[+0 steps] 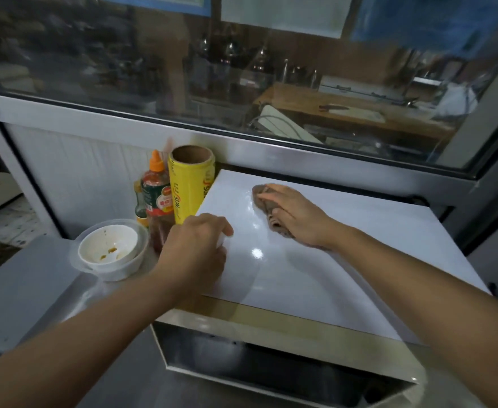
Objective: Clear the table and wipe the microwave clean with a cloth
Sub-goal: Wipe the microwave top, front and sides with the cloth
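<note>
The right hand (pixel 293 214) presses a brown cloth (pixel 266 206) flat on the far part of the microwave (pixel 315 275) top, fingers straight. The left hand (pixel 196 245) grips the top's left edge, fingers curled over it. A wide leftward sweep could knock the yellow roll (pixel 190 187), sauce bottle (pixel 156 198) or dirty bowl (pixel 111 248) standing just beside on the worktop (pixel 21 290).
</note>
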`<state>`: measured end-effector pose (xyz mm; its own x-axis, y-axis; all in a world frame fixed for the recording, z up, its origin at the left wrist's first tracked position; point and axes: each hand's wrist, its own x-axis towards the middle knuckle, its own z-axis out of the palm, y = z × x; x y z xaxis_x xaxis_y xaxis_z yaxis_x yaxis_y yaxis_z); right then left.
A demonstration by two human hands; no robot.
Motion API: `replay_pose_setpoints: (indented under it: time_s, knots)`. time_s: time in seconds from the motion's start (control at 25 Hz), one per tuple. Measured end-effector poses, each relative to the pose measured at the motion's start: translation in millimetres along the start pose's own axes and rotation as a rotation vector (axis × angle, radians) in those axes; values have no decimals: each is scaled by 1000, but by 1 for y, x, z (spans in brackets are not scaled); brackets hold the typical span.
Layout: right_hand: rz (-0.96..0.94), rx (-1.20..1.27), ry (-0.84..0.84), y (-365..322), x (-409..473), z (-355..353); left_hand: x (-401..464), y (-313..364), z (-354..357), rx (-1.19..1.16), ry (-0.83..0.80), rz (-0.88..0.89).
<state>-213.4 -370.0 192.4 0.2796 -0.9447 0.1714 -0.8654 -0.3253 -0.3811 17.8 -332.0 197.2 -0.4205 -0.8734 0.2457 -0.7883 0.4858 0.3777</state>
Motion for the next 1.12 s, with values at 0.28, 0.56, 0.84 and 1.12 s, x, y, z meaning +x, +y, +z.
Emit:
replay_pose_setpoints:
  time_s: [0.28, 0.56, 0.84, 1.12]
  knots:
    - [-257, 32, -76, 20, -105, -23, 5, 38, 13, 42, -2, -22]
    - [-11, -23, 41, 69, -105, -45, 8, 90, 37, 46, 4, 2]
    - [-139, 12, -27, 98, -171, -65, 10, 144, 58, -3, -15, 90]
    - [150, 78, 108, 132, -185, -91, 2, 160, 59, -22, -14, 47]
